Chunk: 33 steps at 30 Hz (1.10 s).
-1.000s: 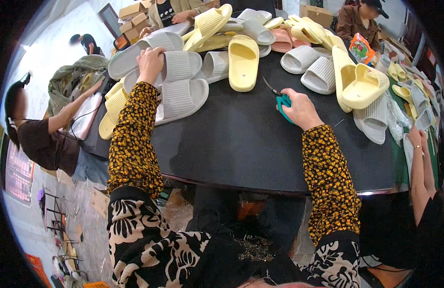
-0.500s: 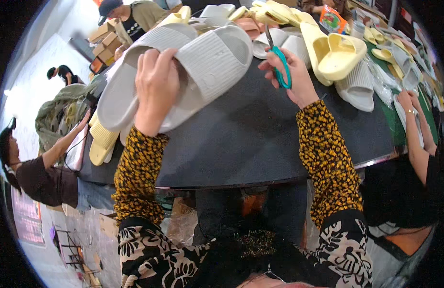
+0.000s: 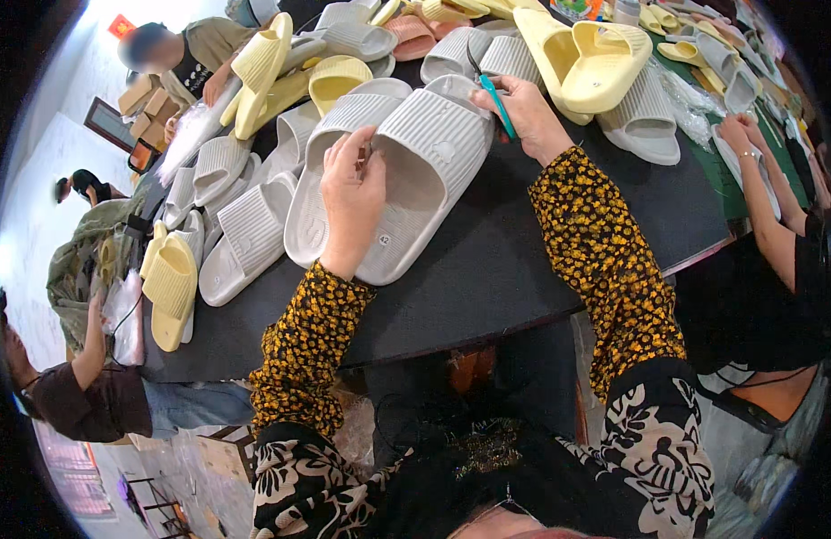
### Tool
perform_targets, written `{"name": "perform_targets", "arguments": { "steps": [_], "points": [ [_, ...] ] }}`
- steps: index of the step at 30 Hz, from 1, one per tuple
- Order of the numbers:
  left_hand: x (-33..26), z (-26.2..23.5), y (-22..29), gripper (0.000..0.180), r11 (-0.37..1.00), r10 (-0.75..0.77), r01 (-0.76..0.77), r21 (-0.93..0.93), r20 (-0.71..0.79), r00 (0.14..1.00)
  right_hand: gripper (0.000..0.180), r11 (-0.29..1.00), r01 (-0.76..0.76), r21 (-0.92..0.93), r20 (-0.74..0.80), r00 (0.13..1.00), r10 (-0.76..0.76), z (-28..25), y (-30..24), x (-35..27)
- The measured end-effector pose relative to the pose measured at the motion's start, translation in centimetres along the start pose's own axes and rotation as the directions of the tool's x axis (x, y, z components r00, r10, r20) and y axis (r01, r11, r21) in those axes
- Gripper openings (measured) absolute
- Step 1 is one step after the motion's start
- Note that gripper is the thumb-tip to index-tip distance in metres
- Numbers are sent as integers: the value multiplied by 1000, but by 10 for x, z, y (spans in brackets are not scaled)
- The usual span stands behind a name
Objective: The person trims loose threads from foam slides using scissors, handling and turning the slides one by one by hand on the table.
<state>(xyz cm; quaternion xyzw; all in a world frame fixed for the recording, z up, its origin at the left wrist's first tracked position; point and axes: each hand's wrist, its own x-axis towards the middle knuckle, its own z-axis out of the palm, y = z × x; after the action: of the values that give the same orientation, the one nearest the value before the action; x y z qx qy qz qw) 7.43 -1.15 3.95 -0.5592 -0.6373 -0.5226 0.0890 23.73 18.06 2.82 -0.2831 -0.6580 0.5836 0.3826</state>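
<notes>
My left hand (image 3: pixel 354 202) grips a pair of light grey ribbed slide slippers (image 3: pixel 439 142) side by side, fingers closed around their inner edges. The pair is tilted above the dark table, toes toward the far right. My right hand (image 3: pixel 530 124) is closed on scissors (image 3: pixel 500 110) with teal handles, their dark blades pointing up and away. Its fingertips are close to the toe of the right slipper; whether they touch it I cannot tell.
Several grey slides (image 3: pixel 249 234) and a yellow slide (image 3: pixel 172 280) lie to the left. Yellow slides (image 3: pixel 604 76) rest on grey ones at the right. The black table (image 3: pixel 559 260) curves along its near edge. Co-workers' hands (image 3: pixel 739 135) are at the right.
My left hand has brought the grey slippers lower and to the right, uncovering other slides at the left. My right hand with the scissors has shifted left, toward the slippers' toes.
</notes>
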Motion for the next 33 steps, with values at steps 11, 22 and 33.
{"name": "perform_targets", "arguments": {
  "steps": [11,22,33],
  "points": [
    [-4,-15,-9,30,962,-115,127,-240,65,991,53,996,29,79,23,999,-31,2,0,-4],
    [3,-17,10,31,973,-9,2,-229,-30,1000,53,978,132,161,-9,991,-132,6,-1,-1],
    [5,-22,6,24,996,88,-91,-18,-118,989,43,946,202,254,70,972,-226,11,-15,-9]
  ]
}}
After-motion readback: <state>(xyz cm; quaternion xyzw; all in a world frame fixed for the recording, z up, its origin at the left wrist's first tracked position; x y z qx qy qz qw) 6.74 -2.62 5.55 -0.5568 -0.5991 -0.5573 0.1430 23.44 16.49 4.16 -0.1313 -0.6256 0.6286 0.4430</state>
